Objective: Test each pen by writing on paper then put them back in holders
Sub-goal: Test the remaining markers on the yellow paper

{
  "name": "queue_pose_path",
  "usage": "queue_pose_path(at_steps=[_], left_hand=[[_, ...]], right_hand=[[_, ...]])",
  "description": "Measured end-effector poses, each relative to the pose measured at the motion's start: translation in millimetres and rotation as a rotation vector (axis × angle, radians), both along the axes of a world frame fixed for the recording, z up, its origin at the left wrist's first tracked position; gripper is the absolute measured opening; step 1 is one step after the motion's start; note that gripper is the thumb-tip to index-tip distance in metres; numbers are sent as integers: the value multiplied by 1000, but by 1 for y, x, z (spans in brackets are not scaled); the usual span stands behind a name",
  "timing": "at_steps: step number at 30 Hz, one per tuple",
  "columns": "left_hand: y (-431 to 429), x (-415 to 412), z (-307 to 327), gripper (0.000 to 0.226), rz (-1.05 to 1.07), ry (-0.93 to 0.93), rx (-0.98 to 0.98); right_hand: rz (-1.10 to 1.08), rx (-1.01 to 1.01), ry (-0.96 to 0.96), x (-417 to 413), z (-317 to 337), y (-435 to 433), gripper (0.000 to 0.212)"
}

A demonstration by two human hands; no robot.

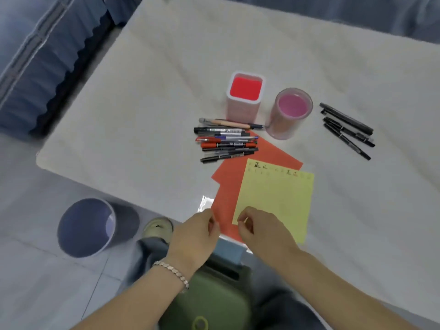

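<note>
Pens lie in two groups beyond both hands: a stack of roughly nine mixed pens [227,141] straight ahead of my left hand [194,236], and four black pens [346,128] far forward and to the right of my right hand [259,231]. I count two holders, both with no pens in them: a square pink holder [245,97] and a round pink holder [289,113], side by side beyond the stack. Two paper sheets are present: a yellow sheet [276,198] with small written marks along its far edge, lying on an orange sheet [228,186].

Both hands sit at the near table edge, fingers curled, gripping no pen; the right fingertips touch the yellow sheet's near corner.

A white cloth [166,79] covers the table. One round bin [87,227] stands on the tiled floor left of my left hand. Motion blur obscures the marks and exact pen count.
</note>
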State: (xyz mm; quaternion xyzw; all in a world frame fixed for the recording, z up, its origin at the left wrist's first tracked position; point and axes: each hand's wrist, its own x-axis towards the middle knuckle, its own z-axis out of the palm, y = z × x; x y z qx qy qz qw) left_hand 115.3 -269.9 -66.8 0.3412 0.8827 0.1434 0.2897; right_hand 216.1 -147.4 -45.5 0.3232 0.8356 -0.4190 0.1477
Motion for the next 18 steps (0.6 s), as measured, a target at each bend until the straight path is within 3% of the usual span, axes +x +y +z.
queue_pose_path(at_steps=[6, 13, 18], left_hand=[[-40, 31, -49, 13, 52, -59, -139], [-77, 54, -168, 49, -455, -48, -322], [-83, 72, -217, 58, -596, -92, -309]], right_hand=[[166, 62, -58, 48, -34, -37, 13], [-47, 98, -391, 80, -158, -81, 27], [-108, 159, -498, 98, -249, -86, 37]])
